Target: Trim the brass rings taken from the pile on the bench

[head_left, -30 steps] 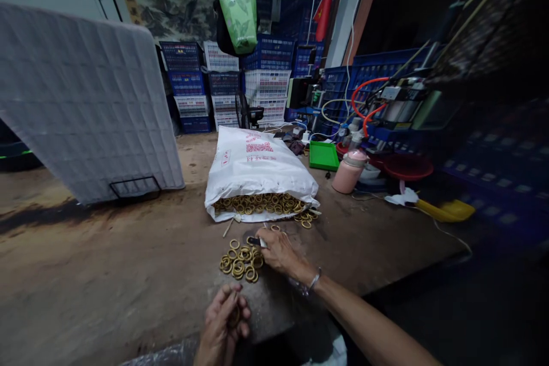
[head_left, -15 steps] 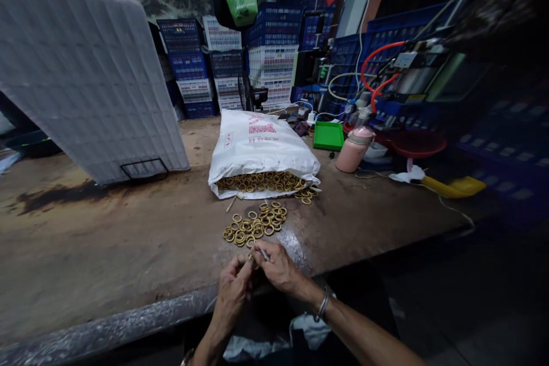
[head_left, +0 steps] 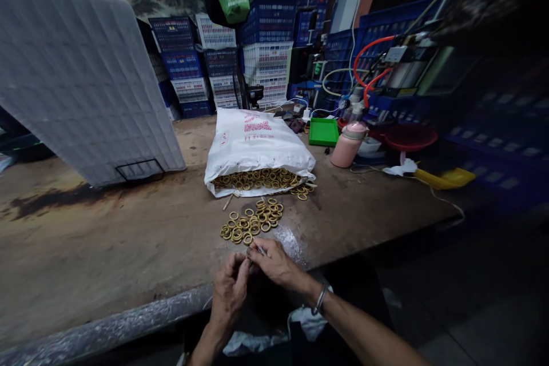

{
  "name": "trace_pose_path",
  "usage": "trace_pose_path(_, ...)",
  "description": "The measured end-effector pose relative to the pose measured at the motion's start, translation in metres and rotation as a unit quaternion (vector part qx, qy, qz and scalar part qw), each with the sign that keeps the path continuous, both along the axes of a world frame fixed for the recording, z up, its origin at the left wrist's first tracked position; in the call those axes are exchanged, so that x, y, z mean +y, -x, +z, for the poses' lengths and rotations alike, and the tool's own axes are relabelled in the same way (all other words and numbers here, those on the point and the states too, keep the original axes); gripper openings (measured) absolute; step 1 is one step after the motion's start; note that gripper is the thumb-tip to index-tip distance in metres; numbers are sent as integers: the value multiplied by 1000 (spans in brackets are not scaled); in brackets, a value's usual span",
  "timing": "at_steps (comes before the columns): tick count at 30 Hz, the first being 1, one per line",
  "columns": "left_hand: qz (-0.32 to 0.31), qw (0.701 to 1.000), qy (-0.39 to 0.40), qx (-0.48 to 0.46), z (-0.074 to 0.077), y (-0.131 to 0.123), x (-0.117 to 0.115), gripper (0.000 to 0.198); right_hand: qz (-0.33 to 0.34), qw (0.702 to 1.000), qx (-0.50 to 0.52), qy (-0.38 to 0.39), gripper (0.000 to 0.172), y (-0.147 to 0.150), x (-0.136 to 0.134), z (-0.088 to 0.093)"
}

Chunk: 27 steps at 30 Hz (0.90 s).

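Note:
Over the table's front edge, the fingertips of both my hands meet. My left hand point(head_left: 229, 286) is closed in a pinch, and what lies between its thumb and finger is too small and covered to make out. Closed around a thin grey metal tool point(head_left: 261, 250), my right hand point(head_left: 278, 266) has a metal bracelet point(head_left: 319, 299) at its wrist; the tool's tip is hidden. Just beyond the fingers lies a loose pile of brass rings point(head_left: 253, 221). Behind it, a white sack point(head_left: 259, 146) rests on its side, its mouth towards me and full of the same rings.
On the left of the table point(head_left: 128, 246) stands a large pale ribbed panel point(head_left: 94, 86). To the right are a green tray point(head_left: 323, 131), a pink bottle point(head_left: 346, 146), a red dish point(head_left: 409, 137) and a pneumatic device point(head_left: 403, 68). Stacked crates point(head_left: 184, 66) line the back.
My hands stay together at the table's edge, with small finger movements. A brassy glint between the fingertips earlier no longer shows. The whole view has shifted slightly.

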<state>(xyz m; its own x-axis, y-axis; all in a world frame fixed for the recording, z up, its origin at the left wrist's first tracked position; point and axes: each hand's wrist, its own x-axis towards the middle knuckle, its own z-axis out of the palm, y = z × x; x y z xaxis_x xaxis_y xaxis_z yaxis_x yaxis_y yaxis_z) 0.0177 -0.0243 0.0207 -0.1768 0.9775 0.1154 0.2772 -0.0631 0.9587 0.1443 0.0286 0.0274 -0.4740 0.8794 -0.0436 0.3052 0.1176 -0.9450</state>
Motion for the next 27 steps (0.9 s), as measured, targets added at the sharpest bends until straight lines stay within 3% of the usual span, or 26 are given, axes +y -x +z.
trace_pose_path(3,-5,988,81,-134,2,-1,-2,21,-10,992,84,95,25,3,0,-7)
trace_pose_path(7,-9,947,167,-276,1,-3,-6,29,-7,976,134,171,27,6,0,-14)
trace_pose_path(10,-21,946,154,-283,0,-4,-6,29,-7,988,110,112,28,5,0,-10)
trace_pose_path(15,6,975,93,-203,-8,-3,-4,28,-8,999,5,-38,28,4,-2,3)
trace_pose_path(19,-4,976,99,-194,-9,-1,-6,28,-10,1000,-7,-22,24,6,-4,5)
trace_pose_path(24,-63,952,164,-249,-1,0,-10,31,-21,1000,-6,-22,21,8,-6,3)
trace_pose_path(27,-69,942,175,-277,2,0,-10,32,-14,1000,-2,-17,21,9,-6,4)
